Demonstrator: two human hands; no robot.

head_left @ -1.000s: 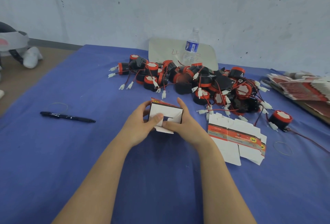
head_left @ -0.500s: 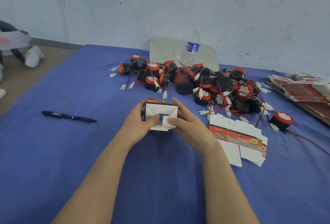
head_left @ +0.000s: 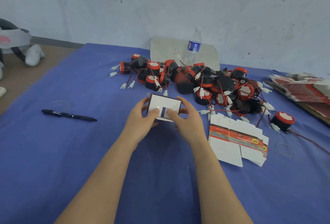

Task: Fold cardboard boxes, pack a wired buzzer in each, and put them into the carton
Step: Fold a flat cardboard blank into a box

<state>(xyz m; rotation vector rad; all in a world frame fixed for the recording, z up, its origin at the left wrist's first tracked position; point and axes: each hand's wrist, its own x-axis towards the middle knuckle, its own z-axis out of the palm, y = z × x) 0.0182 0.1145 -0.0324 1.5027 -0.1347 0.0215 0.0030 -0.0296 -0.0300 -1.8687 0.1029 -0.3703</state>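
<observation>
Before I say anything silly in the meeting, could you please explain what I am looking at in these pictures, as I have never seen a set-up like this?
There is no machine here. A person wears a wide-angle camera on the head, looking forward and down, so you see their own forearms. The left hand and right hand grip a small cardboard box between them, with the thumbs on its white end flaps. They work at a table covered with a blue cloth. Behind the box lies a pile of red-and-black wired buzzers, and a water bottle stands by the wall. To the right lie flat unfolded boxes, and to the left a black pen. No carton is in view.
</observation>
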